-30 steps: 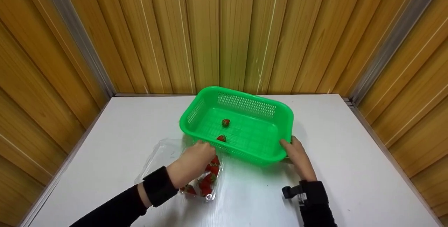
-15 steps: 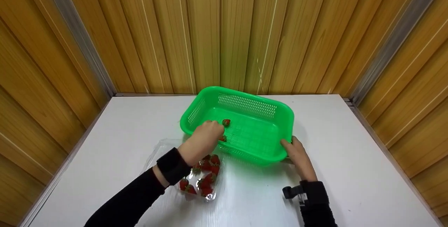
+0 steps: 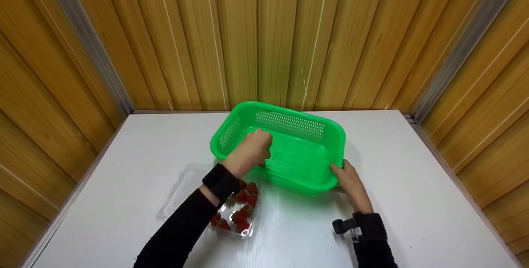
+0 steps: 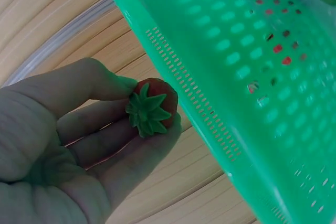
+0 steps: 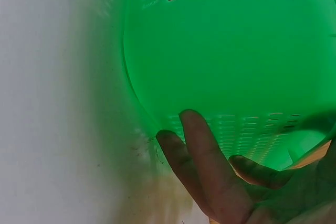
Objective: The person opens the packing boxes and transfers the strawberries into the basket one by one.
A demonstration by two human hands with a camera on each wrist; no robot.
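Note:
My left hand (image 3: 250, 149) is over the left part of a green perforated plastic basket (image 3: 303, 160). In the left wrist view its thumb and fingers pinch a strawberry (image 4: 169, 95) with a green leafy cap. One strawberry (image 3: 262, 163) in the basket shows just below that hand; the hand covers part of the basket floor. At the basket's near right corner my right hand (image 3: 351, 182) holds on, thumb over the rim. Its fingers (image 5: 210, 174) lie against the outer wall in the right wrist view.
A clear plastic clamshell box (image 3: 247, 233) with several strawberries (image 3: 240, 219) stands in front of the basket, its transparent lid (image 3: 175, 195) folded out to the left. The white table (image 3: 413, 177) ends at wood-look panel walls (image 3: 277, 40).
My left hand has risen from the clamshell box and moved forward and right, over the basket, carrying the strawberry. The right hand and basket have stayed nearly in place.

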